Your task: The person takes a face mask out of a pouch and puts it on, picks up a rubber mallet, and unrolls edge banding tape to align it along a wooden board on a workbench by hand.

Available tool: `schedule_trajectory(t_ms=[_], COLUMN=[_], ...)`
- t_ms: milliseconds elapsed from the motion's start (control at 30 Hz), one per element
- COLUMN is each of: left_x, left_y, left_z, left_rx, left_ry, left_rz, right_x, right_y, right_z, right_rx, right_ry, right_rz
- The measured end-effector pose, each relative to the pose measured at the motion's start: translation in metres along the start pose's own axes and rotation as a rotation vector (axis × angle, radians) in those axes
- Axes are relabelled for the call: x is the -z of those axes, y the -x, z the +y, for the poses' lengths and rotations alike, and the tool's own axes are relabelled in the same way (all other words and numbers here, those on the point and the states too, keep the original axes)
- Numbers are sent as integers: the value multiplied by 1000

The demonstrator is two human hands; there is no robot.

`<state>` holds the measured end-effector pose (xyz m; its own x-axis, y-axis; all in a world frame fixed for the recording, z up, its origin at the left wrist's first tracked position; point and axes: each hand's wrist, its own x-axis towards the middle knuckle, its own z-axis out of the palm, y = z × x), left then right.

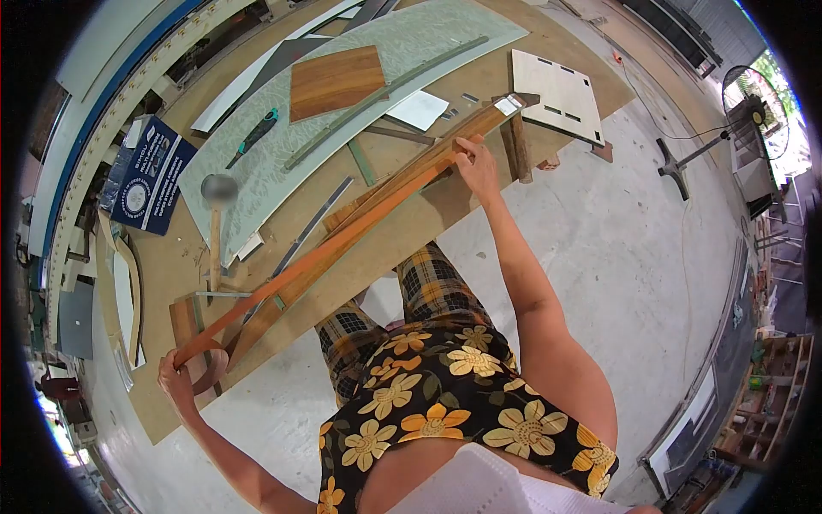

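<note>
A long, thin orange-brown edge-banding strip [330, 246] runs taut and slanting between my two hands. My left hand [177, 384] pinches it at the lower left, where part of it curls into a loop just beside the fingers. At the upper right, my right hand [477, 170] has thumb and fingers closed on the other end. Beneath the strip lie long wood-grain boards [385, 201] on the table, one bearing a white label [509, 105] near its far end. A mallet [219, 206] with a dark head and wooden handle lies close to the strip's left half.
Brown board covers the worktable [360, 278]. On it are a pale green patterned panel [342, 77], a wood-grain square [337, 83], a black-and-teal cutter [253, 138], a blue box [150, 176] and a slotted white panel [558, 96]. A fan [743, 116] stands at right.
</note>
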<state>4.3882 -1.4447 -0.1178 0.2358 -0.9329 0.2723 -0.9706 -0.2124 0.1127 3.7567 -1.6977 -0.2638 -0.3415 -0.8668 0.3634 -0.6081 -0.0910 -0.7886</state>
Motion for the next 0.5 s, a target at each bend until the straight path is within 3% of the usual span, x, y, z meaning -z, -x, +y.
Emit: schedule_trajectory(t_ms=[200,300,400,500], left_x=[-5,-7,-6,-6], left_y=[-5,-11,-18,-26], left_z=[5,19,43,66], left_rx=[-51,-84,-123,-154], left_ry=[-6,-19,-53,-101], left_rz=[12,-13,-14,-23], right_x=[-8,4,-6,10], right_y=[-23,-34,-59,-73], right_z=[28,12,55,51], right_rx=[54,-143,-111,-171], right_ry=[-71,-263,-196,-193], right_rz=[92,100,281,325])
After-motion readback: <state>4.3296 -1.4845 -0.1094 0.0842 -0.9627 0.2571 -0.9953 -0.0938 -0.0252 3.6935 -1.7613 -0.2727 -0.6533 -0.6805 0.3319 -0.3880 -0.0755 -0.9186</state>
